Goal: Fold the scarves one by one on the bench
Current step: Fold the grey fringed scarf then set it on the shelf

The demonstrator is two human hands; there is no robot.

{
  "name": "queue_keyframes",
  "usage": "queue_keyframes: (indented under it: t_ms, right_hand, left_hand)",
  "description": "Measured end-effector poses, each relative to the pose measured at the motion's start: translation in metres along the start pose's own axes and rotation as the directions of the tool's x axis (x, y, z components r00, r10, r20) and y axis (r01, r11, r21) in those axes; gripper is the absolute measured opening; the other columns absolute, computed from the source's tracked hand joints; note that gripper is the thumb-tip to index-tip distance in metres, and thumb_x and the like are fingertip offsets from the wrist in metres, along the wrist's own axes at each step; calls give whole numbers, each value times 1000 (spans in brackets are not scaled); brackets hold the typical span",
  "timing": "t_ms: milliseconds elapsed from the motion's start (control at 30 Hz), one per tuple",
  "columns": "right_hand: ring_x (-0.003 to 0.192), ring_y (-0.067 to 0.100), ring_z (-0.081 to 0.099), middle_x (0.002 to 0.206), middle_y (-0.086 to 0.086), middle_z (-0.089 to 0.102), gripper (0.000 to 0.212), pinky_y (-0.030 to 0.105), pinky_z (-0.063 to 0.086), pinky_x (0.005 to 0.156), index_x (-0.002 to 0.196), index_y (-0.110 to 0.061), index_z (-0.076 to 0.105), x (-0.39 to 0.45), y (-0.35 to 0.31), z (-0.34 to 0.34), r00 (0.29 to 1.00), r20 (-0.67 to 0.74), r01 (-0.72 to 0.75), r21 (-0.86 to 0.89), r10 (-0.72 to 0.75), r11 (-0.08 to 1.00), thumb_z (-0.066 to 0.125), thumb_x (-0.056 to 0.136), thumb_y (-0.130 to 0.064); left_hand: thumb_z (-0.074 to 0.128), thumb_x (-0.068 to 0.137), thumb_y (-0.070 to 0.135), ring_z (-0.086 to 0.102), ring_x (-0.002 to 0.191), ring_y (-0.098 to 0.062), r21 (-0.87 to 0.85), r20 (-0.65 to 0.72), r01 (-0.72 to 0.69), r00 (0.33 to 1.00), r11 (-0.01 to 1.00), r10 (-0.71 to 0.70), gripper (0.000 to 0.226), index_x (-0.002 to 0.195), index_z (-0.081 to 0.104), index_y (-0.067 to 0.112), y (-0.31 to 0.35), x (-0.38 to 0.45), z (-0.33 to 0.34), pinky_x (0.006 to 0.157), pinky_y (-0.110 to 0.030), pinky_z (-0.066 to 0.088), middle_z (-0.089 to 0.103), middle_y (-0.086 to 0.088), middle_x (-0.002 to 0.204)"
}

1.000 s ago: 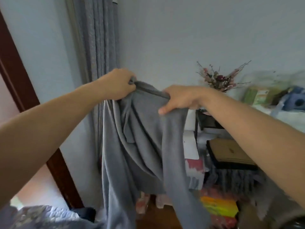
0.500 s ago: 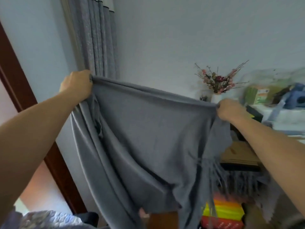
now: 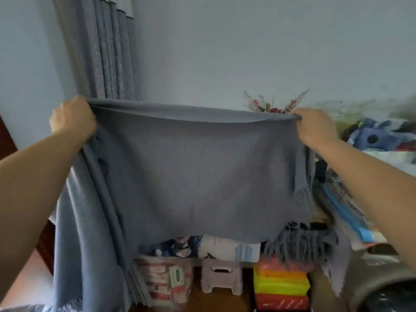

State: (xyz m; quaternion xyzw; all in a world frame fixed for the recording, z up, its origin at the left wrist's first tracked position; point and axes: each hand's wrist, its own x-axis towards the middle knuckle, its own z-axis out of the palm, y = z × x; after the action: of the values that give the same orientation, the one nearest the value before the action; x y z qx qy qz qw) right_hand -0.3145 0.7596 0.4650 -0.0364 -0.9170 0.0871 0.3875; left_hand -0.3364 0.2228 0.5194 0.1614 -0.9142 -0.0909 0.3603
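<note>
The grey scarf filled the middle of the view, stretched flat in the air between the two hands with its top edge pulled into a nearly straight line from one fist to the other. Below the left hand its long remainder dropped in heavy folds out of the bottom of the view; below the right hand a shorter end fell with a fringe of tassels along its lower edge. No bench could be made out; the cloth was wholly held up.

Both forearms reached forward and upward from the lower corners, spread wide apart. The left hand was curled into a fist around the gathered left corner of the top edge, knuckles turned toward the camera. The right hand pinched the bunched right corner, its back facing the camera, so the fingertips could not be seen.

Behind and above the left hand hung a pleated grey curtain against the pale wall, partly covered by the scarf. Just beyond the right hand a spray of dried flowers rose over the scarf's edge, and farther out on that side lay a blurred blue soft toy. Under the span of cloth, between the hands and well below them, stood a small pale plastic stool, with a packet stack toward the left hand's side and bright orange, yellow and red boxes toward the right's.
</note>
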Motion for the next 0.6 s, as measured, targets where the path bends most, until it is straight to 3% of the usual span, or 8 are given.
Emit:
queue_keyframes:
  t_ms: [67,133,200,300,400,467,533,600]
  right_hand:
    - [89,37,62,95,13,67,19,37,48,68,94,-9,69,-5,4,-5,985,169,45,-62,-34,997,52,99,-17]
    - [81,32,57,85,8,61,26,35,46,68,73,-16,60,-11,12,-7,947,320,56,-170,1,984,59,98,-23]
    - [71,30,54,83,14,64,26,33,48,64,69,-14,58,-16,20,-3,953,286,-50,-191,104,980,59,94,-13]
    - [74,31,56,84,17,58,15,29,37,57,85,0,59,-21,16,1,938,138,-327,54,318,943,48,95,-2]
    - [95,38,60,91,16,53,20,34,39,68,93,-4,58,-18,-11,1,917,136,-398,352,375,847,39,100,-5]
    - [88,37,61,84,17,57,33,36,39,68,87,-2,60,-18,-35,-6,920,136,-389,436,368,812,37,103,-19]
    - [71,30,56,69,13,54,49,34,37,60,74,-2,59,-21,-62,-14,945,110,-322,489,309,811,37,103,-34]
    - [70,21,55,71,3,58,35,28,39,59,75,-11,61,-28,-97,-20,981,133,-194,622,141,759,54,98,-37]
  left_hand:
    - [45,95,5,52,113,-62,-4,-1,13,1000,1000,-13,31,124,52,-4,1,-2,3,94,-63,46,53,-40,124]
    - [45,95,4,51,115,-61,-15,19,34,999,999,-33,32,126,51,-3,4,-7,6,95,-63,45,52,-40,125]
    - [45,95,4,50,117,-60,-27,38,53,998,998,-52,33,127,51,-2,7,-12,9,96,-63,44,52,-39,126]
    - [43,97,8,53,114,-59,-89,64,47,997,995,-42,31,125,53,-4,13,-12,15,94,-60,46,54,-40,125]
    - [41,103,17,59,108,-51,-231,182,8,983,973,36,33,113,61,-8,25,-10,9,92,-54,49,60,-37,120]
    - [45,105,21,65,101,-41,-415,334,20,933,910,132,34,106,65,-7,39,-17,-2,91,-49,54,66,-29,114]
    - [52,104,23,71,95,-34,-597,516,134,819,791,251,28,108,69,1,61,-34,-15,86,-41,59,72,-19,107]
    - [53,104,23,73,96,-32,-684,580,143,702,715,414,27,108,69,2,90,-52,-24,82,-38,62,75,-15,102]
